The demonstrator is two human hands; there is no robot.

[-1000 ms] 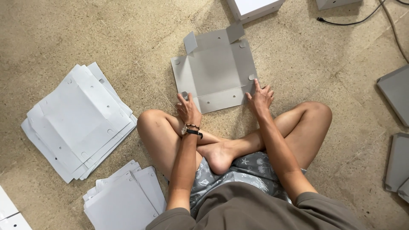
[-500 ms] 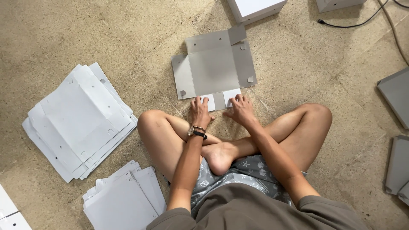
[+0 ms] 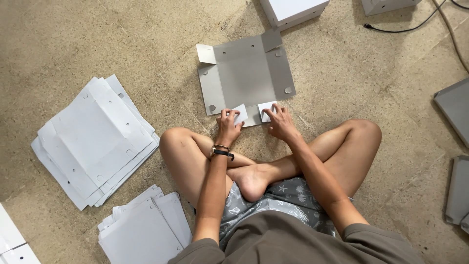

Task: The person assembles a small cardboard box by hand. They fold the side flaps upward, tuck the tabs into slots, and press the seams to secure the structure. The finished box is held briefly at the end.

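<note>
Speckled beige floor [image 3: 97,44] fills the head view, and a person sits on it cross-legged, bare knees spread wide, both arms reaching forward. Just ahead of the shins lies a flat grey cardboard box blank [image 3: 246,78], unfolded and printed side down. Its long axis runs roughly left to right, tilted slightly so the far right corner sits higher in the frame than the left. One small flap at its far left corner shows white, and round holes dot its side panels.

Along the near edge, two small white tabs are turned up. The left hand [image 3: 228,124], a dark watch strap on its wrist, has its fingers curled over the left tab [image 3: 240,113] and pinches it against the sheet. The right hand [image 3: 280,122] does the same with the right tab [image 3: 266,110], fingertips spread and pressing down on it. Both hands are partly closed rather than fisted, each gripping only its own tab.

To the person's left, a fanned stack of white blanks [image 3: 95,139] rests on the floor, with a second pile [image 3: 141,227] nearer the left knee. Beyond the sheet, a made-up white box [image 3: 293,10] sits at the top edge. Grey folded pieces [image 3: 454,112] lie at far right, near a black cable [image 3: 405,27].
</note>
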